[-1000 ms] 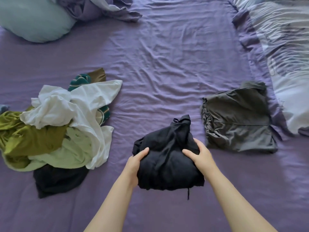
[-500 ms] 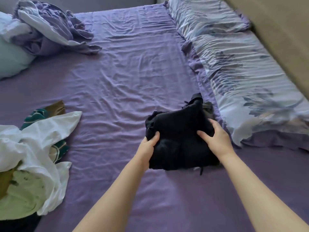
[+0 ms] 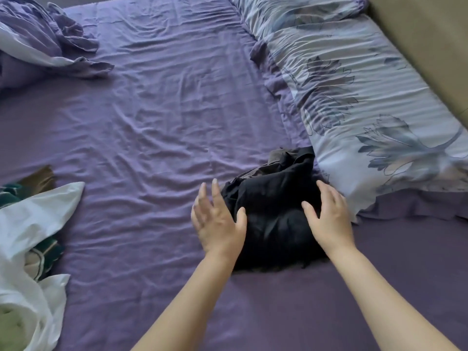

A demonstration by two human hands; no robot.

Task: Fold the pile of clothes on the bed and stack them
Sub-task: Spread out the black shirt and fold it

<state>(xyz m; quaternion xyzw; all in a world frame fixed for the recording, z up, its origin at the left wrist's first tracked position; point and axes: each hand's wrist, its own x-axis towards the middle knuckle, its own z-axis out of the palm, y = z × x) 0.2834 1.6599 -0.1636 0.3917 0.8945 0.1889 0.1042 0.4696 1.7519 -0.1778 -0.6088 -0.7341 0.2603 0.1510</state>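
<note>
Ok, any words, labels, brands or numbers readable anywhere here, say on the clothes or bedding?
None. The folded black garment shows no label or print. The pillowcase bears only a leaf pattern. The white garment and the green striped one in the pile show no lettering.

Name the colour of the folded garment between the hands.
Black, seen in the head view.
</note>
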